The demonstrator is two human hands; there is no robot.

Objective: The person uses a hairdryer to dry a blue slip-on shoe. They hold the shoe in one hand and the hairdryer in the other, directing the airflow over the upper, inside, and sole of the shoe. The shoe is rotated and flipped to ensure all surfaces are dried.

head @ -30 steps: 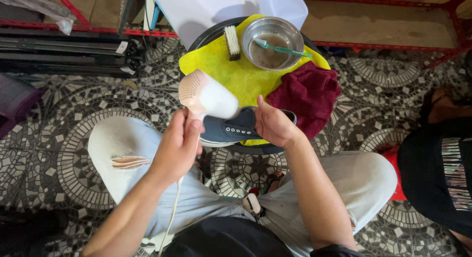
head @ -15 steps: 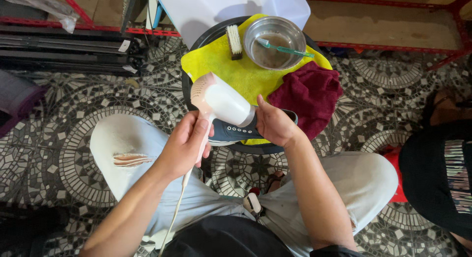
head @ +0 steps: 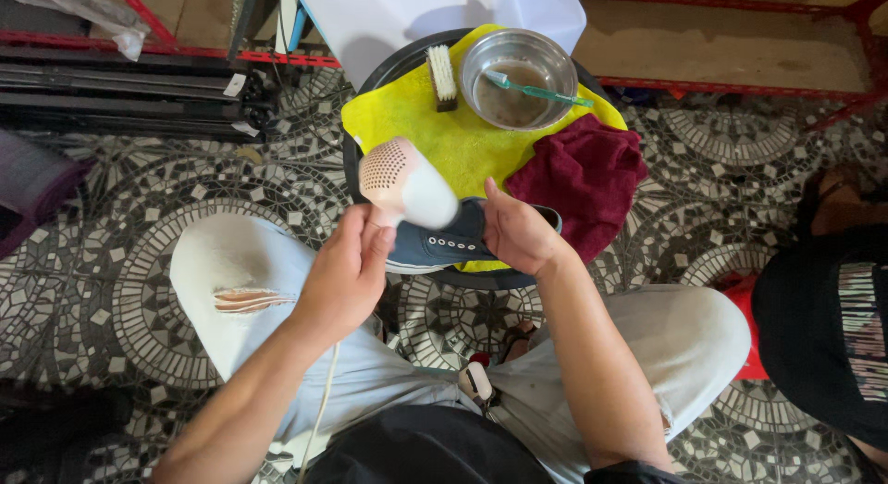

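Your left hand (head: 344, 273), gripping the white hair dryer (head: 405, 183), has swung its nozzle right toward the navy sneaker (head: 444, 246) clasped by your right hand (head: 518, 234).

A round black stool (head: 354, 174) stands on the mosaic floor (head: 111, 290) and carries a yellow cloth (head: 444, 137). On the cloth, beyond the fingertips (head: 487, 190) of the right hand (head: 520, 234), lie a brush (head: 443, 75), a steel bowl (head: 518, 66) and a maroon cloth (head: 581, 179). A blue shoe (head: 442, 245) lies under those fingers.
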